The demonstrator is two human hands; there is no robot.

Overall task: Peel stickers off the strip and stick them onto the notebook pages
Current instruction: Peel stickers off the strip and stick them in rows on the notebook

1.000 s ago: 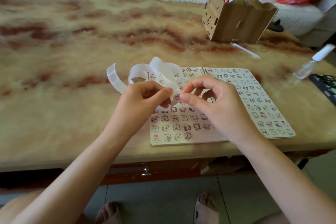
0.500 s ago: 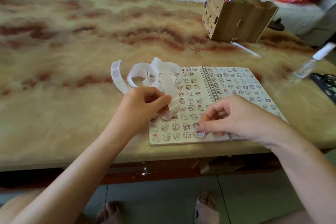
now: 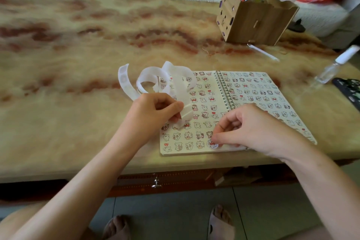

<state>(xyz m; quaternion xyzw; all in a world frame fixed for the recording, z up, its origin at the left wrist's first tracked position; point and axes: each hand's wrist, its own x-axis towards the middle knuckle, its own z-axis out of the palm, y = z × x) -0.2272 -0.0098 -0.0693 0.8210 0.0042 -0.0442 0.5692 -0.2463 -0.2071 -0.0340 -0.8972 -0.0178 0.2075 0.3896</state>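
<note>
Two hands busy | L hand (image 3: 153,111) grips curled strip (image 3: 150,73) over notebook (image 3: 253,87) left pg | R hand (image 3: 253,128) pinches sticker (image 3: 212,145) onto pg's near edge | wooden pen box (image 3: 253,21), spray bottle (image 3: 331,68) far R of table (image 3: 68,64)

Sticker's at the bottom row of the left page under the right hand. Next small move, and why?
Probably press the sticker flat with the right hand, then let go: it lies on the notebook's bottom row, the fingers curled on its edge, while the left hand holds the strip ready above.
</note>
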